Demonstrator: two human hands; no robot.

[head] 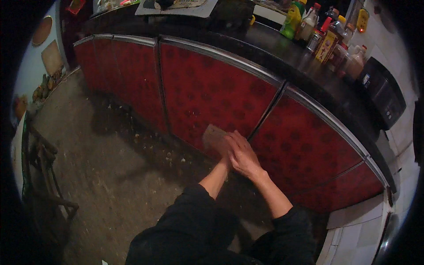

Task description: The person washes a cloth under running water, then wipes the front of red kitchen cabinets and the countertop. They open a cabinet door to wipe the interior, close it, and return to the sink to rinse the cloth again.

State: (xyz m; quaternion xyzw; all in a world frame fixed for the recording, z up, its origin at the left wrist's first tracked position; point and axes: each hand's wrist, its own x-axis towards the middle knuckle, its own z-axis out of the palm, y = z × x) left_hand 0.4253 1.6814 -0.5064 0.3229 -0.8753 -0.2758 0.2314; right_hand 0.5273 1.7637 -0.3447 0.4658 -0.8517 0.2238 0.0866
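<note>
My two hands are close together before the red patterned cabinet door (212, 89). My left hand (227, 154) is largely hidden behind the right; a blurred greyish-brown flat thing (213, 137), perhaps a cloth or sponge, shows at its fingers. My right hand (243, 154) lies over the left hand's fingers and wrist, with its fingertips near the edge of that thing. Which hand grips it cannot be told. Small pale bits, some blurred, are seen against the door and over the grey floor (126, 198) below.
Above the doors runs a dark countertop (265, 46) with bottles, a yellow box (326, 46) and a black appliance (382, 92) at the right. A dark-framed chair or stand (49, 172) is at the left. White tiles (357, 232) edge the lower right.
</note>
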